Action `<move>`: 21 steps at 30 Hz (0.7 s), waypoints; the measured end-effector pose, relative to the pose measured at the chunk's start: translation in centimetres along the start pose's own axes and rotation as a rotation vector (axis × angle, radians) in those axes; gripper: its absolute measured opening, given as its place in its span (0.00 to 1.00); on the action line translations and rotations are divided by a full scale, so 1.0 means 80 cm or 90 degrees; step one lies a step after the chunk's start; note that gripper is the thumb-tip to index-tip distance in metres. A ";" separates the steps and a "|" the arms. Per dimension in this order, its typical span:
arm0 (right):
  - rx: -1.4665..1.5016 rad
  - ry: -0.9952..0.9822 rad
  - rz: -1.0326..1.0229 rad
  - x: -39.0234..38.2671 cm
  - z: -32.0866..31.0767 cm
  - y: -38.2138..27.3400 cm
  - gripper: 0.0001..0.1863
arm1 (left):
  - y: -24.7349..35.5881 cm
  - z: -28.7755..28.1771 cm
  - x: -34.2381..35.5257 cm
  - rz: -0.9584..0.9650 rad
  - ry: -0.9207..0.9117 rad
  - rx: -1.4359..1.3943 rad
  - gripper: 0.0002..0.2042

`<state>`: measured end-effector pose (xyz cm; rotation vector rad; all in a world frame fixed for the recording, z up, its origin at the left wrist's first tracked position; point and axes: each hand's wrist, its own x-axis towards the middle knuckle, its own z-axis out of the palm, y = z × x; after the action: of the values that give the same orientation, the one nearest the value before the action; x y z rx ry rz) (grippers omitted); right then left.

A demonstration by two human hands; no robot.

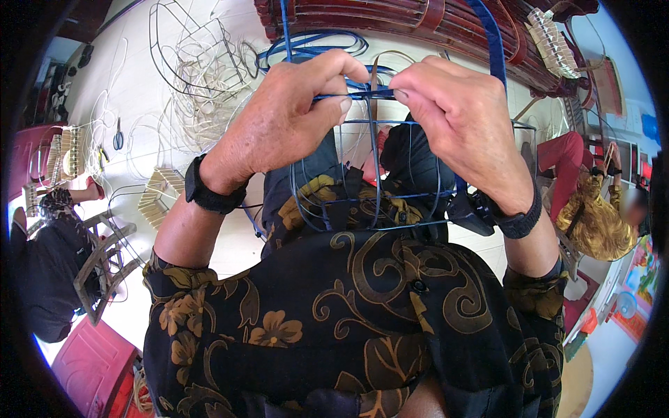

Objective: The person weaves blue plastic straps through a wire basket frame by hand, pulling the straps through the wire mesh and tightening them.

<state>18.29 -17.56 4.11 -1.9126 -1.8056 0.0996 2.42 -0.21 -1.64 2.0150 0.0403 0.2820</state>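
A dark blue flat strip (378,93) runs between my hands along the far rim of a dark wire basket frame (377,182). My left hand (289,115) pinches the strip between thumb and bent fingers. My right hand (460,115) is closed on it as well, the thumb pressing at its end of the short stretch. Resting at my lap, the frame has curved upright wires and thin crosswise ones. A brown strip (375,70) stands up between my hands. Behind my right hand rises a broad blue band (493,45). My fingers partly hide the rim.
Coiled blue strips (313,49) and tangled pale strands (202,104) lie on the floor ahead. Another wire frame (185,49) is beyond them. Scissors (118,134) lie at left. Dark red slatted furniture (390,17) stands ahead. People sit at left (52,258) and right (592,216).
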 end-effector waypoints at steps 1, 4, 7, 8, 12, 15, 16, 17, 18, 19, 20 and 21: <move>-0.003 0.003 -0.005 0.000 -0.001 0.000 0.06 | -0.001 0.000 0.000 -0.003 -0.001 0.001 0.12; -0.060 0.009 -0.016 0.000 -0.001 -0.001 0.06 | -0.002 0.000 0.003 -0.023 -0.006 -0.008 0.10; -0.109 0.007 -0.042 -0.002 -0.001 -0.003 0.09 | -0.001 -0.001 0.005 -0.027 -0.012 -0.021 0.08; -0.125 0.018 -0.070 -0.003 -0.001 -0.003 0.09 | 0.000 -0.002 0.006 -0.025 -0.017 -0.014 0.08; -0.186 0.027 -0.163 -0.008 0.002 -0.002 0.09 | 0.000 -0.003 0.006 -0.016 -0.024 0.003 0.07; -0.198 0.040 -0.204 -0.012 0.008 -0.001 0.08 | -0.001 -0.002 0.008 -0.015 -0.023 -0.012 0.07; -0.204 0.034 -0.213 -0.013 0.009 -0.001 0.08 | -0.001 -0.002 0.009 -0.015 -0.023 -0.020 0.08; -0.209 0.028 -0.221 -0.015 0.009 -0.001 0.07 | -0.001 -0.003 0.010 -0.036 -0.031 -0.058 0.08; -0.218 0.021 -0.225 -0.016 0.009 -0.001 0.06 | 0.000 -0.004 0.012 -0.057 -0.039 -0.096 0.08; -0.228 0.014 -0.230 -0.018 0.010 -0.002 0.06 | 0.002 -0.006 0.014 -0.076 -0.047 -0.134 0.08; -0.238 0.008 -0.233 -0.019 0.010 -0.003 0.05 | 0.003 -0.011 0.016 -0.113 -0.084 -0.177 0.09; -0.241 0.004 -0.232 -0.020 0.009 -0.005 0.04 | 0.004 -0.018 0.019 -0.149 -0.121 -0.219 0.09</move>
<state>17.48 -18.82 3.16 -1.7719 -2.2614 -0.3989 3.58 1.13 -0.46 1.6674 0.1008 -0.0512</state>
